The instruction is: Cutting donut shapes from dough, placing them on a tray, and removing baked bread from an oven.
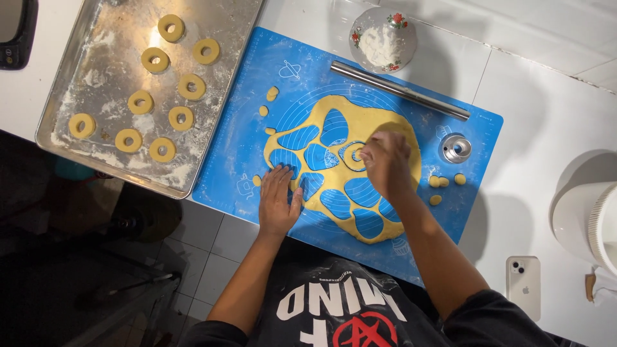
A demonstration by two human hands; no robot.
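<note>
Two hands work my dough sheet (398, 128): the right hand (385, 162), fingers pinched together, picks at a cut ring (353, 154); the left hand (278, 199) lies flat and spread on the blue mat (238, 128). Beyond sit a ring cutter (455, 148), rolling pin (400, 90), flour bowl (382, 40) and tray of rings (96, 77).

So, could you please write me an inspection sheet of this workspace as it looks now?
Surface: white countertop under a floured blue silicone mat.
Job's things: yellow rolled dough sheet with round cut-outs; nine dough rings on a floured metal tray; small round metal cutter; steel rolling pin.
Clutter: floral bowl of flour, white phone, white container, small dough balls.
Hands: left hand flat on the mat's edge; right hand over the dough, blurred.
Cables: nothing seen.
Surroundings: tiled floor below.
</note>
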